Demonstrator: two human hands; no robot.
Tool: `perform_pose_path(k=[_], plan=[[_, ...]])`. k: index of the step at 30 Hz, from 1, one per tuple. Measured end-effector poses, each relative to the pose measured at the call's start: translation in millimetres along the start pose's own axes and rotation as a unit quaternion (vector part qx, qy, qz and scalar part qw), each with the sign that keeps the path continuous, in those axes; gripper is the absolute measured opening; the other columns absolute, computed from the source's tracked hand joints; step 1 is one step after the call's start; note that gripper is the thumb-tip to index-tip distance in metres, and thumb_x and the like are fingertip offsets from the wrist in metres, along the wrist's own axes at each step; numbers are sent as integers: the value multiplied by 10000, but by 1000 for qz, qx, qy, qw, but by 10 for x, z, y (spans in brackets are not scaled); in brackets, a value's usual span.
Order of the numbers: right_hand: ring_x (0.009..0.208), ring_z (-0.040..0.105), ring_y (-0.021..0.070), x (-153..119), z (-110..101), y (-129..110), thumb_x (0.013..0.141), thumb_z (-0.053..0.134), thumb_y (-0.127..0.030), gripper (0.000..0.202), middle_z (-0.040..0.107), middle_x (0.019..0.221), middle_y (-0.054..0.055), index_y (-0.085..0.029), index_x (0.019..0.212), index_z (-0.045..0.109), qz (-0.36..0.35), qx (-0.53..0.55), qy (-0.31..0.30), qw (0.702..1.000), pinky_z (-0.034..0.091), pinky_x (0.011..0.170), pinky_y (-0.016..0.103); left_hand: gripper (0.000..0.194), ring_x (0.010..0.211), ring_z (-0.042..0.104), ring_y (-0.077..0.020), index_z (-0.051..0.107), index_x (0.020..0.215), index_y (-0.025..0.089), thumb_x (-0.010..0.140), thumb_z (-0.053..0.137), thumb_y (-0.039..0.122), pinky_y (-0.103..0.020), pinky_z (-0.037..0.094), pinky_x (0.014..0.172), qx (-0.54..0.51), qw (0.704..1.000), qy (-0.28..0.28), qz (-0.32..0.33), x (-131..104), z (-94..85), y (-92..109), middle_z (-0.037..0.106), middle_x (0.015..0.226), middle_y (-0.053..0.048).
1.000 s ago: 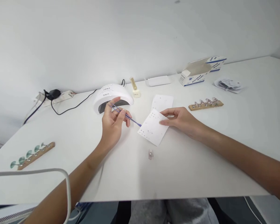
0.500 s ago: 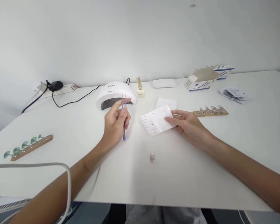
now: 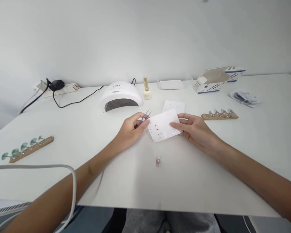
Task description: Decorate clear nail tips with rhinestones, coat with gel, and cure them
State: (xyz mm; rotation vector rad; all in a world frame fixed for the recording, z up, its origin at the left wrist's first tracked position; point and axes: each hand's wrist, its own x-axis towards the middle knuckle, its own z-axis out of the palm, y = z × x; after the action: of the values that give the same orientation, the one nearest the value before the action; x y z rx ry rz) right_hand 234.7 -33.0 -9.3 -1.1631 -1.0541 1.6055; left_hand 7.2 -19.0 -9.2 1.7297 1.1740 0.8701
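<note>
We have a slim left forearm [image 3: 94,171] and right forearm [image 3: 247,171], bare along all that shows, a left hand [image 3: 132,131] and right hand [image 3: 196,129] equally bare and slender, and grey legwear [image 3: 191,223] of soft-looking cloth, mottled with paler patches.

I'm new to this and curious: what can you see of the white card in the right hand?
The white card is a thin, paper-like, roughly rectangular sheet, dotted with small dark and shiny specks, mostly toward its two ends. The right hand pinches its right side, thumb on top. The left hand, holding purple tweezers, is at its left end; contact there is unclear. It partly hides a second card.
</note>
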Motion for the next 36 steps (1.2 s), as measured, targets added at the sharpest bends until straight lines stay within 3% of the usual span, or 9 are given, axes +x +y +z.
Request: perform_pose_path(k=[5,11,18,20,23,29,36], plan=[[898,679,204,-21,31,-6,728,750,-246,330,721,1036,67,-206,1044,665,21,-35,-70,997,533,795,335,248,470,280,-64,555,797,186,860,542,426,-201,211,426,52,998,-26,-10,-6,1,-7,331,536,57],[958,678,233,-38,56,49,757,717,-394,315,729,1051,52,-250,1038,722,14,-88,-73,993,535,810,349,296,592,437,-97,615,799,181,872,512,449,-216,316,498,82,992,-96,-1,-30,35,44,537,698,2],[867,700,233,-22,29,83,741,727,-418,283,747,982,47,-266,980,746,6,-120,-10,993,549,773,356,302,509,391,-86,694,919,200,899,486,418,-226,303,473,84,996,2,32,-42,-3,71,518,596,12],[867,700,236,-18,28,80,743,726,-415,279,746,980,47,-266,979,744,7,-118,-8,993,553,765,356,268,547,436,-95,706,921,196,887,515,381,-233,335,502,103,993,18,57,-35,-3,51,573,648,-3],[854,702,234,-15,30,74,745,726,-412,277,745,989,46,-263,978,744,2,-120,-15,993,558,743,350,219,665,531,-119,709,945,206,877,533,318,-239,395,571,128,987,24,95,-33,30,19,657,802,-27],[879,699,244,-10,2,92,748,716,-445,327,742,1002,50,-258,1016,733,2,-121,-28,992,558,751,357,146,519,404,-74,671,873,211,855,566,311,-218,330,500,161,981,56,96,-67,94,33,569,624,27],[860,697,234,-27,16,77,787,663,-482,397,743,984,56,-256,1111,697,7,-127,-50,991,549,731,347,157,545,465,-87,663,847,208,841,581,342,-221,349,510,172,982,28,69,-56,105,47,599,639,25]])
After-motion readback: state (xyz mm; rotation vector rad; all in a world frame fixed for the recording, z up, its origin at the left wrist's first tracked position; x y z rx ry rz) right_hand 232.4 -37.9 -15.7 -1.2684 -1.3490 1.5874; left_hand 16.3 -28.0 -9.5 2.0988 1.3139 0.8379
